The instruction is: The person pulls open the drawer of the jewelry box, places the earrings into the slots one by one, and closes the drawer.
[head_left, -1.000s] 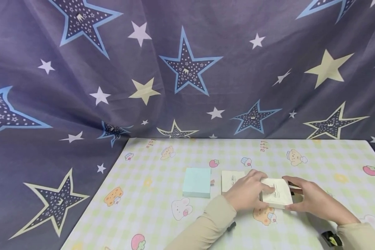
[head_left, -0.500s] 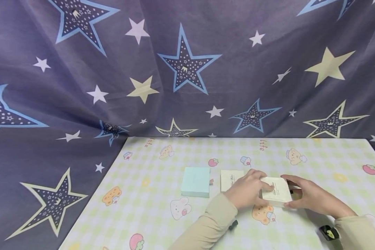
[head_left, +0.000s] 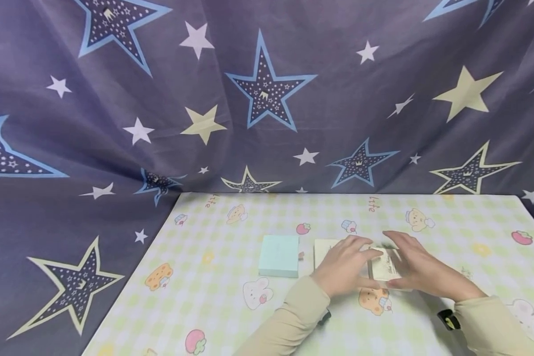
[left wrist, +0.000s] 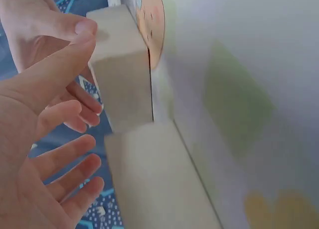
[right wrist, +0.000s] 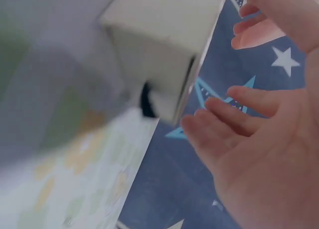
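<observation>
A cream box (head_left: 384,265) with dark lettering lies on the table between my hands. My left hand (head_left: 344,264) is at its left side, thumb and forefinger spread at its edge; the other fingers stand loosely apart in the left wrist view. My right hand (head_left: 420,267) reaches over the box's right part, hiding some of it, with long straight fingers in the right wrist view. There, a black tab (right wrist: 147,100) sticks out from the end of the box. A second cream box (head_left: 322,251) lies close to its left, partly behind my left hand.
A mint-green box (head_left: 279,256) lies farther left, with a small brownish tab at its right side. The table is covered by a green checked cloth (head_left: 213,306) with cartoon prints. A dark curtain (head_left: 169,99) with stars hangs behind and at the left.
My right hand has moved left, from gripping the cream box's right side to reaching over it. The left hand stays at the left side. The boxes lie nearly where they were.
</observation>
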{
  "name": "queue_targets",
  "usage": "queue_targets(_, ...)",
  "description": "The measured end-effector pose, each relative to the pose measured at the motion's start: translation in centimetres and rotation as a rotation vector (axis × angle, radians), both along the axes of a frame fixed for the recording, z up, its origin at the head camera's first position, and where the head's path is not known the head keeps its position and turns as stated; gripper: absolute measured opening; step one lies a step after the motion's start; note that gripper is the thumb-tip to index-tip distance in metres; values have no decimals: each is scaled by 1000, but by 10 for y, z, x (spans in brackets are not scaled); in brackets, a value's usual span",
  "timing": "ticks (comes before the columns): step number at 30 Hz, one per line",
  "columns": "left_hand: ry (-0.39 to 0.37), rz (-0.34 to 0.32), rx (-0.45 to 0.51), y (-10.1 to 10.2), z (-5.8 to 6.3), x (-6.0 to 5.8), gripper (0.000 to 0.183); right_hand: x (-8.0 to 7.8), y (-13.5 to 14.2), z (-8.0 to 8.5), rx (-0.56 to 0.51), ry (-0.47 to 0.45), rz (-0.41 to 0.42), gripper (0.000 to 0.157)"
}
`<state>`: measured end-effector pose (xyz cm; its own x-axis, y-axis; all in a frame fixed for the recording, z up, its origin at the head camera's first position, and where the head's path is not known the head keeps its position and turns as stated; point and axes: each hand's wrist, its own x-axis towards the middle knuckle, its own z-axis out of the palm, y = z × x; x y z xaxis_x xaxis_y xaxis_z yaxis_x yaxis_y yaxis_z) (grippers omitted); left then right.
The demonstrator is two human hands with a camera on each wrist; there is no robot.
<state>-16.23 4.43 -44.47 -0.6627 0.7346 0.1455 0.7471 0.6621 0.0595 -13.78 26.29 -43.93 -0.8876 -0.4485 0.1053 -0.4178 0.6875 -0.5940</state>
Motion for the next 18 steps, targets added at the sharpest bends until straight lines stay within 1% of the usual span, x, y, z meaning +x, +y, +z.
queue_targets(2,0,18,2,-6,3,-1,70,-2,-8,2,1,37,3,106)
queue_targets(5,0,43,6,-17,5,-3,72,-3,-18,5,-8,69,16,102)
queue_targets(8,-20,74,21,-29,6,-7,76,-4,-29,6,-12,54,24,99)
queue_targets(13,-40,102,38,-49,2,-13,85,-8,-46,5,-3,33,30,95)
queue_targets(18,-94,144,24,-63,-2,-17,92,-11,-61,4,-1,-1,39,92)
